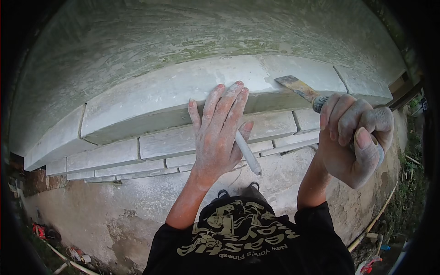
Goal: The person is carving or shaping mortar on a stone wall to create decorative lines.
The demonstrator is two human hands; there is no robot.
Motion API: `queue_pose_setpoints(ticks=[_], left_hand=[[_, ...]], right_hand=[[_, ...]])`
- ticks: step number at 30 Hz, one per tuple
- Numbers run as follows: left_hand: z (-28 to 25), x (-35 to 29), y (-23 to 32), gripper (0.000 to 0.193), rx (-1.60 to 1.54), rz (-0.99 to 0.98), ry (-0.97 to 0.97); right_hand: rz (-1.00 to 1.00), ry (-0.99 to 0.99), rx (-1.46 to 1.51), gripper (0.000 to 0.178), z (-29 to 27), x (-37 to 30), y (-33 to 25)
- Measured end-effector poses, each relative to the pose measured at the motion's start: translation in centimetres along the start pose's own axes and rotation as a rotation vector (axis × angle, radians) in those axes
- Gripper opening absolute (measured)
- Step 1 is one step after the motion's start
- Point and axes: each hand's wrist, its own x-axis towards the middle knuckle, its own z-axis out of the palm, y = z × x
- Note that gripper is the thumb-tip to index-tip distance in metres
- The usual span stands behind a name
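My right hand (353, 137) is wrapped round the handle of a flat-bladed scraper (300, 88). Its worn, stained blade points left, with the tip over the top face of a pale block course (146, 94). My left hand (220, 119) lies with fingers stretched over the front edge of that course. Between its thumb and palm is a pale, dusty rod with a dark pointed tip (249, 155), sticking out toward my body. White dust coats both hands.
A rough plastered wall (220, 27) rises behind the blocks. Lower courses of blocks (105, 158) show beneath the top one. Below is a stained concrete floor (151, 206) with my feet on it. Bamboo poles (376, 215) and plants (408, 183) lie at the right.
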Motion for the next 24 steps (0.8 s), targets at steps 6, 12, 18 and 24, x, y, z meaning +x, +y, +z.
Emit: queue_pose_setpoints(ticks=[6,12,18,24], left_hand=[[-0.1,-0.1,0.2,0.053,-0.006,-0.013,-0.007],[0.1,0.0,0.1,0.052,0.015,-0.012,-0.004],[0.1,0.0,-0.2,0.054,0.005,-0.003,-0.007],[0.1,0.0,-0.2,0.051,0.026,0.005,0.007]], right_hand=[[0.007,0.016,0.044,0.015,0.8,0.9,1.3],[0.124,0.025,-0.127,0.018,1.3,1.1,1.5],[0.083,-0.043,-0.086,0.017,0.2,1.3,1.5],[0.146,0.021,-0.074,0.021,0.4,0.9,1.4]])
